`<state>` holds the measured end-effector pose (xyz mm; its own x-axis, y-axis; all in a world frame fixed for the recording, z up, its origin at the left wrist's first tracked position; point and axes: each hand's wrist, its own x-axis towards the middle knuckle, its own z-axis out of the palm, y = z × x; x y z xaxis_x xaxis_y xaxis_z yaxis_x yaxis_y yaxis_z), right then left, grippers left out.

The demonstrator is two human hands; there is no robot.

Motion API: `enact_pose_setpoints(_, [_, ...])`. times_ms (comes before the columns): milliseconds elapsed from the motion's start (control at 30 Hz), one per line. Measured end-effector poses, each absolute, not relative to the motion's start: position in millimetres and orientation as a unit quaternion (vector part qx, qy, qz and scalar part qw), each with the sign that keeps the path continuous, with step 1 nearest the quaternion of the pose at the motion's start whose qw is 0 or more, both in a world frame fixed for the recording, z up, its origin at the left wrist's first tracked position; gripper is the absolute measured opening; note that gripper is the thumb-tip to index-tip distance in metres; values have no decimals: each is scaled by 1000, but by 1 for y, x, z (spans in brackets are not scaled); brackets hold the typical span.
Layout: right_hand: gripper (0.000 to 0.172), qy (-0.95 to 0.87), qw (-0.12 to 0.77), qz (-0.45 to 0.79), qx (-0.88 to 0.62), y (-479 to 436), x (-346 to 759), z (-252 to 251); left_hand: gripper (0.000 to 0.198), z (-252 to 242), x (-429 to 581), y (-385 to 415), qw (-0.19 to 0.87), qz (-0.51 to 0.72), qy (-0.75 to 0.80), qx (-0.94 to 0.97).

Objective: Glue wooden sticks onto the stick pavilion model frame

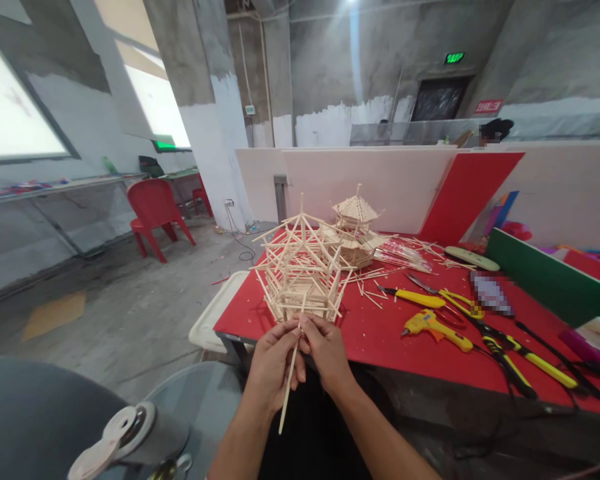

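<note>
Both my hands meet at the near edge of a red table (380, 333). My left hand (271, 365) and my right hand (326, 352) are closed in a pinch on one thin wooden stick (289, 387) that slants down toward me. The stick's top end touches the base of an open-framed stick model (303, 267) right in front of my fingers. A smaller, finished-looking stick pagoda (356, 227) stands behind it.
Right of the models lie a yellow glue gun (433, 327), yellow-handled scissors (450, 299), a yellow cutter (415, 297), loose sticks and black cables. A green board (550, 280) stands at right. A white stool (215, 313) and a red chair (155, 213) stand left.
</note>
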<state>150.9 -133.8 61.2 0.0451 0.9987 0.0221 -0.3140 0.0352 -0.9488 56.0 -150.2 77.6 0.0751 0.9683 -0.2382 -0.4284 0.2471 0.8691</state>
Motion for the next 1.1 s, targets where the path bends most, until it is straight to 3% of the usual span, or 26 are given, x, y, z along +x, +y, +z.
enact_pose_setpoints(1100, [38, -397, 593, 570, -407, -132, 147, 55, 37, 76, 55, -148, 665, 522, 433, 312])
